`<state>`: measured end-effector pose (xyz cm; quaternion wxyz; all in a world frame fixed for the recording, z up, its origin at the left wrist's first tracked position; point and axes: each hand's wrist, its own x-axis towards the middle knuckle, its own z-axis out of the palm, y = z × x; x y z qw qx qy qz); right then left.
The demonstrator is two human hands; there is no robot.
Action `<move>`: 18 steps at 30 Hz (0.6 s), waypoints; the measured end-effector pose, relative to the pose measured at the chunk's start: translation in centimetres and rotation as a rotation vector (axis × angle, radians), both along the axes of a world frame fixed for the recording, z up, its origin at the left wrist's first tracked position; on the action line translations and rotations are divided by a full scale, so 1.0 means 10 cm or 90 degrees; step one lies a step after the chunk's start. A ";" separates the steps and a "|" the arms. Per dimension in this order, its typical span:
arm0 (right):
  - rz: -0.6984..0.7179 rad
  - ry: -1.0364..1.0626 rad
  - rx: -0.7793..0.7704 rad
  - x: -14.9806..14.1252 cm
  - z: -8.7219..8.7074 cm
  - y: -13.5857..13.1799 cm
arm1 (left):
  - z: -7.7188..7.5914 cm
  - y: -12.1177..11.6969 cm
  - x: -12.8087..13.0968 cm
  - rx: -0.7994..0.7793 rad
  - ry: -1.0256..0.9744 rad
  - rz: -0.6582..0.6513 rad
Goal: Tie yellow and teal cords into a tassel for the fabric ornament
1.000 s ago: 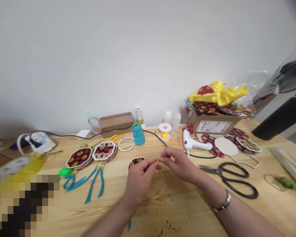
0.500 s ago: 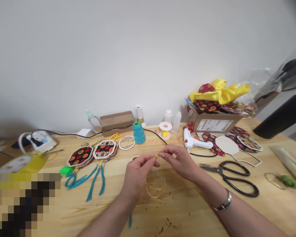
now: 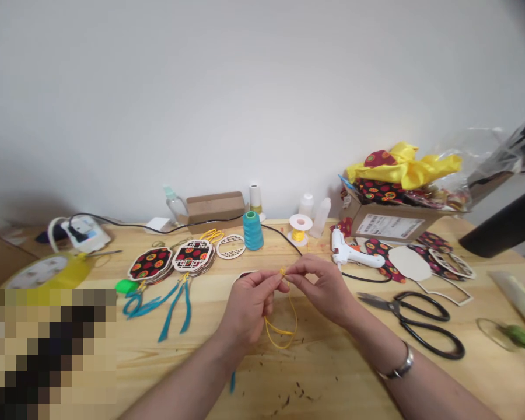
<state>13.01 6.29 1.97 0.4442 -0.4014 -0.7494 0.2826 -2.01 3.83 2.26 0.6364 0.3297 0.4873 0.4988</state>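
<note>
Between my fingertips is a small knotted part of a thin yellow cord (image 3: 296, 326), whose loop hangs down toward the tabletop. My left hand (image 3: 252, 300) is closed in a pinch on the knot from the left. From the right, thumb and index finger of my right hand (image 3: 321, 286) pinch the same cord close by. Partly covered by my left hand is a pale-rimmed piece (image 3: 240, 276) lying on the table. A teal strand end (image 3: 233, 382) shows below my left forearm.
Large black-handled scissors (image 3: 420, 318) and a white glue gun (image 3: 354, 254) lie to the right. A teal thread cone (image 3: 252, 232) and a yellow cord spool (image 3: 300, 224) stand behind my hands. Stacked patterned ornaments (image 3: 192, 256) with teal tassels are at left. A filled cardboard box (image 3: 389, 224) stands back right.
The whole scene has shifted slightly right in view as the head turned. Both hands keep pinching the yellow cord, with fingertips nearly unmoved relative to each other.
</note>
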 end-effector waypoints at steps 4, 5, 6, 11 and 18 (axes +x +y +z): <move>0.009 -0.012 0.018 -0.01 -0.02 0.00 | -0.02 0.00 -0.01 0.005 -0.010 0.001; 0.011 -0.014 0.018 -0.01 -0.02 0.00 | -0.02 0.00 -0.01 0.008 -0.014 -0.001; 0.012 -0.017 0.016 -0.01 -0.02 0.00 | -0.03 0.00 -0.01 0.010 -0.016 -0.001; 0.017 -0.033 0.004 0.01 -0.02 0.00 | -0.04 0.00 -0.01 0.011 -0.024 0.001; 0.022 -0.037 -0.031 0.01 0.00 0.01 | -0.04 0.00 -0.01 0.010 -0.019 -0.005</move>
